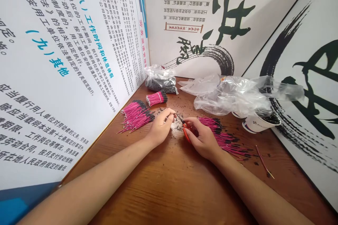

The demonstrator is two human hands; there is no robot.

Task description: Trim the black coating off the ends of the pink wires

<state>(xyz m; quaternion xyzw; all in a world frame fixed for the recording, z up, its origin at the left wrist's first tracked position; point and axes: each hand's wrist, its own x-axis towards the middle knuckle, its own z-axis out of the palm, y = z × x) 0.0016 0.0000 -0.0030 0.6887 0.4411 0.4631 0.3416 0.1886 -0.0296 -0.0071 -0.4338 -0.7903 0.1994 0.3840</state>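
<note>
My left hand point(160, 126) rests on the wooden table point(169, 190) with thumb and fingers pinched on a thin wire end near its fingertips. My right hand point(202, 137) is closed on red-handled scissors point(186, 130), their dark tips pointing at the left fingertips. A loose pile of pink wires with black ends point(136, 115) lies left of my left hand. A tied bundle of the same wires point(156, 98) lies behind it. More pink wires point(227, 140) spread out to the right of my right hand.
Dark scraps point(176, 126) litter the wood between the hands. A bag of black bits point(161, 81), crumpled clear plastic point(232, 95) and a paper cup point(257, 123) sit at the back. A single wire point(264, 166) lies at right. Printed boards point(58, 77) wall in the table.
</note>
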